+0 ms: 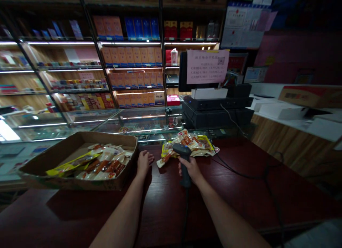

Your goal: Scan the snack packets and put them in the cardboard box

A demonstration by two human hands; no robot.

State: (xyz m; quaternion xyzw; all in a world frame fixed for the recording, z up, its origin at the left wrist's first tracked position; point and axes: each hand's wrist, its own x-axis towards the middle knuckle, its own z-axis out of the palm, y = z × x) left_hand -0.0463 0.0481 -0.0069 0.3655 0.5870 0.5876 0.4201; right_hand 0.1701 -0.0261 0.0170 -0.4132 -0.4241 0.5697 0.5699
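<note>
My right hand (pixel 192 169) is wrapped round the grip of a dark handheld barcode scanner (pixel 182 149), its head raised in front of a pile of packaged snacks (pixel 196 143). The pile has clear-fronted packets with reddish-brown contents, plus yellow ones. My left hand (pixel 144 163) rests on the dark red counter, just right of a shallow cardboard box (pixel 80 183); it holds nothing, and its fingers are loosely bent and apart. Inside the box lie similar snack packets (pixel 107 166) and a yellow packet (pixel 72 163). The scanner's cable runs down toward me.
Behind the pile stand a glass display case (pixel 144 116) and a monitor (pixel 183 71) with a pink paper sheet (pixel 207 67). Black cables (pixel 240 175) cross the counter (pixel 165 205) on the right. Lit shelves of boxed goods (pixel 133 55) line the wall.
</note>
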